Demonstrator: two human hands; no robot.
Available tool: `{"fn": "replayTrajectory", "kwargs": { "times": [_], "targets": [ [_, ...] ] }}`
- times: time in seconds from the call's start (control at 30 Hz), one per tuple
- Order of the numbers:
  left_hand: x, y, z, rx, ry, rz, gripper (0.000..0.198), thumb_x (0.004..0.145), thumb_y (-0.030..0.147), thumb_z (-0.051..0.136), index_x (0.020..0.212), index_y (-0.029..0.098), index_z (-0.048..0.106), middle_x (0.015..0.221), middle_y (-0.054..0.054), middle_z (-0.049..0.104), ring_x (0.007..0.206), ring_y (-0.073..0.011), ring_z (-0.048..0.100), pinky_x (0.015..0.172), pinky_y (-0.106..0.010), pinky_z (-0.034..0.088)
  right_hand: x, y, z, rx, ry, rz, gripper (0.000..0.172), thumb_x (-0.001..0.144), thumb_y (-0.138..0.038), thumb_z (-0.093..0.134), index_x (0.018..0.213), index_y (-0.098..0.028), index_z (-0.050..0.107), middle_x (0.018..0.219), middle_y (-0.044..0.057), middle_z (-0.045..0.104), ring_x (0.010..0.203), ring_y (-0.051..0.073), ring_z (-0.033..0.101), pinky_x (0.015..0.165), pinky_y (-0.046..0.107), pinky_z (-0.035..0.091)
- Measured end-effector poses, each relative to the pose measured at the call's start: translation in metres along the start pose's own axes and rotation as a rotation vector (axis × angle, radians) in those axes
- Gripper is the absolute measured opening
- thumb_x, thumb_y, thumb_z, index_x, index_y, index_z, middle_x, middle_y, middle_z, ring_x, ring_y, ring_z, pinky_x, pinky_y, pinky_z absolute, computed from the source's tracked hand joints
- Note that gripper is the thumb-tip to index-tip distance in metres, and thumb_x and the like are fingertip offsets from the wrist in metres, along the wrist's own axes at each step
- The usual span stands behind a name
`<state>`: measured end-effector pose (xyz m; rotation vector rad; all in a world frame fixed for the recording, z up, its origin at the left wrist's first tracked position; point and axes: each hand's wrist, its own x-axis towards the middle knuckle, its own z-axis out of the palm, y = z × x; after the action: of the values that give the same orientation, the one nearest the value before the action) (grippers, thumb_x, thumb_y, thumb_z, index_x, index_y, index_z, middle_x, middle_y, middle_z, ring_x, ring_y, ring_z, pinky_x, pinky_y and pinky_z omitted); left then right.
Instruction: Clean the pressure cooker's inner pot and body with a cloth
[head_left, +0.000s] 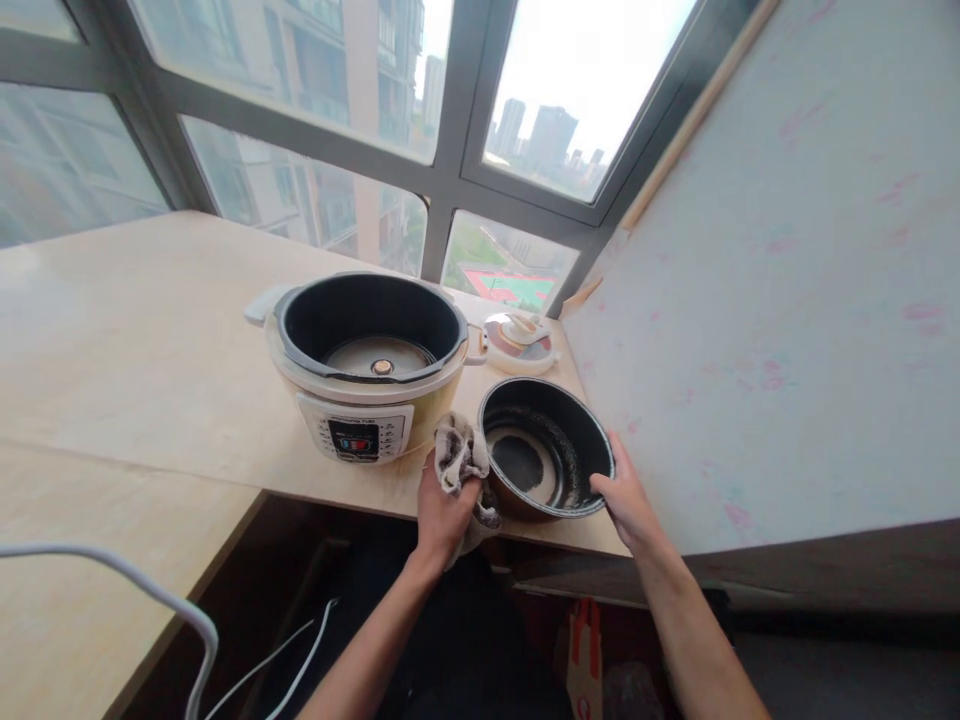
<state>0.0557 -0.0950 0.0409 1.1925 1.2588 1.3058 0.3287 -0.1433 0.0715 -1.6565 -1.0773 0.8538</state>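
A dark inner pot (pixel 545 450) stands on the wooden counter (pixel 150 350) near its front edge, with pale residue on its bottom. My right hand (pixel 624 497) grips the pot's right rim. My left hand (pixel 444 505) is closed on a crumpled grey cloth (pixel 459 455) pressed against the pot's left side. Just left of it stands a cream electric cooker (pixel 367 365), open, its heating plate showing.
The cooker's lid (pixel 520 343) lies behind the pot by the window. A pale wall panel (pixel 787 280) rises close on the right. White cables (pixel 180 620) hang below the counter's front edge, and a paper bag (pixel 583 650) sits on the floor.
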Motion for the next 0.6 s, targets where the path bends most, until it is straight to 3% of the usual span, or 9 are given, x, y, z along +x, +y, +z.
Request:
{"fn": "replayTrajectory", "kwargs": {
  "times": [0.1, 0.23, 0.43, 0.5, 0.6],
  "targets": [
    [0.002, 0.002, -0.006, -0.002, -0.029, 0.007, 0.036, 0.071, 0.027, 0.068, 0.106, 0.019, 0.068, 0.109, -0.011, 0.074, 0.106, -0.0294, 0.070, 0.098, -0.043, 0.052, 0.007, -0.017, -0.008, -0.038, 0.053, 0.045, 0.103, 0.057, -0.014, 0.061, 0.156, -0.034, 0.040, 0.153, -0.001, 0.054, 0.140, 0.029, 0.051, 0.110, 0.041, 0.049],
    [0.009, 0.003, -0.008, -0.007, -0.001, 0.009, 0.033, 0.073, 0.027, 0.066, 0.105, 0.018, 0.069, 0.106, -0.010, 0.075, 0.104, -0.0292, 0.070, 0.097, -0.042, 0.053, 0.018, -0.031, -0.014, -0.012, -0.056, 0.122, 0.105, 0.051, -0.011, 0.059, 0.153, -0.034, 0.046, 0.156, -0.003, 0.051, 0.133, 0.028, 0.055, 0.096, 0.034, 0.056],
    [0.025, 0.002, -0.009, -0.019, -0.038, 0.050, 0.034, 0.076, 0.024, 0.065, 0.110, 0.021, 0.070, 0.113, -0.008, 0.075, 0.112, -0.0281, 0.068, 0.103, -0.043, 0.051, 0.048, -0.040, -0.018, 0.068, -0.191, 0.225, 0.107, 0.047, -0.009, 0.057, 0.151, -0.032, 0.050, 0.130, -0.002, 0.072, 0.087, 0.021, 0.069, 0.057, 0.025, 0.051],
    [0.028, 0.000, -0.010, 0.008, -0.057, 0.059, 0.033, 0.077, 0.024, 0.065, 0.110, 0.020, 0.071, 0.114, -0.009, 0.075, 0.115, -0.0291, 0.068, 0.105, -0.044, 0.049, 0.060, -0.043, -0.017, 0.066, -0.246, 0.231, 0.107, 0.046, -0.009, 0.055, 0.150, -0.031, 0.051, 0.121, -0.002, 0.076, 0.079, 0.020, 0.069, 0.055, 0.025, 0.048],
    [0.030, -0.003, -0.010, 0.024, -0.074, 0.062, 0.035, 0.078, 0.025, 0.066, 0.112, 0.019, 0.071, 0.117, -0.011, 0.075, 0.115, -0.0298, 0.068, 0.105, -0.045, 0.049, 0.077, -0.046, -0.014, 0.083, -0.311, 0.220, 0.102, 0.044, -0.009, 0.054, 0.144, -0.030, 0.057, 0.118, -0.003, 0.077, 0.084, 0.022, 0.071, 0.059, 0.026, 0.051]
  ]
}}
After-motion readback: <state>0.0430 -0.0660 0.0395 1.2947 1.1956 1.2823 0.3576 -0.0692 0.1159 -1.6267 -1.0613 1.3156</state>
